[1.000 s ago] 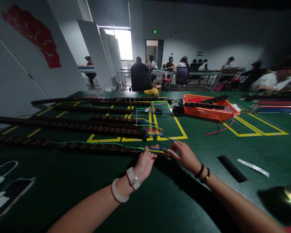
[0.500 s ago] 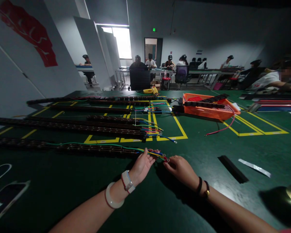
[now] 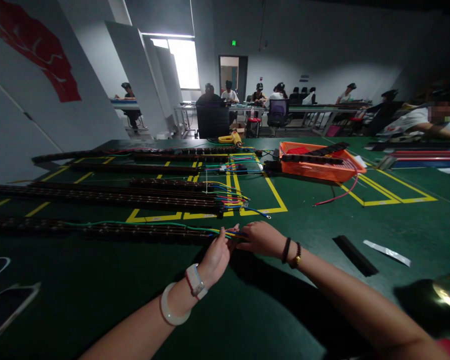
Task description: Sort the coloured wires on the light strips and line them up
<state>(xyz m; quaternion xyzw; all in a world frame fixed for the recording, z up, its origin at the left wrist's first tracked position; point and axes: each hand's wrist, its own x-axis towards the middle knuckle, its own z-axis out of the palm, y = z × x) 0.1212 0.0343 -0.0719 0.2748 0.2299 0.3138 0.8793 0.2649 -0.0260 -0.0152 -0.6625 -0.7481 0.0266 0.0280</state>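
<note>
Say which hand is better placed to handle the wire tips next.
Probably the right hand: it covers the outer end of the wires; the left hand is nearer the dark strip they run from.

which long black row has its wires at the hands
The front row, nearest the person: its wires run to the left hand and right hand; the rows behind lie apart from both.

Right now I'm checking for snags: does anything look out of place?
A red wire hangs from the right side of the orange basket and trails onto the green tabletop, a possible snag. Nothing looks spilled.
</note>
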